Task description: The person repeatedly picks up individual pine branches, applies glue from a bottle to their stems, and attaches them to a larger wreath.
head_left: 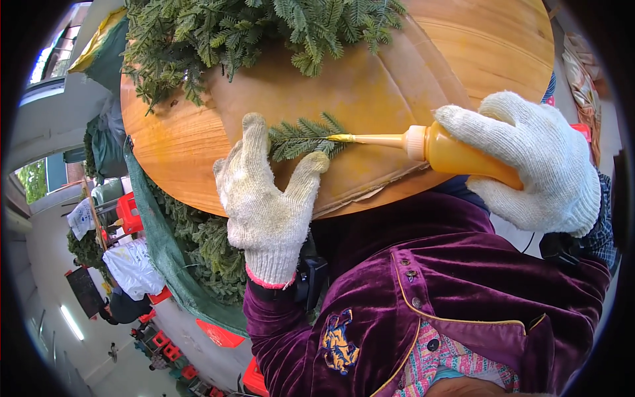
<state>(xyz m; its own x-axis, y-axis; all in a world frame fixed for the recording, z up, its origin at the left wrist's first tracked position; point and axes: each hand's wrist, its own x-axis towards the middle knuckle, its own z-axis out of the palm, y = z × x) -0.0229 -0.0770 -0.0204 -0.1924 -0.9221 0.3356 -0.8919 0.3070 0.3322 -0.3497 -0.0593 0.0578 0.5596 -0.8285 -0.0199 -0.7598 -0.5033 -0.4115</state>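
A small green fir sprig lies on a sheet of brown cardboard on the round wooden table. My left hand, in a white knit glove with stained fingertips, rests over the sprig's left end with thumb and forefinger spread on either side of it. In my right hand, also gloved, a squeeze bottle of yellow-orange liquid is gripped lying nearly level. Its long nozzle points left, and the yellow-coated tip touches the sprig or sits just over its right part. Yellow smears mark the cardboard.
A heap of fir branches covers the far side of the wooden table. Below the table's left edge, a green sack holds more branches. Red plastic stools and a white bag stand farther left.
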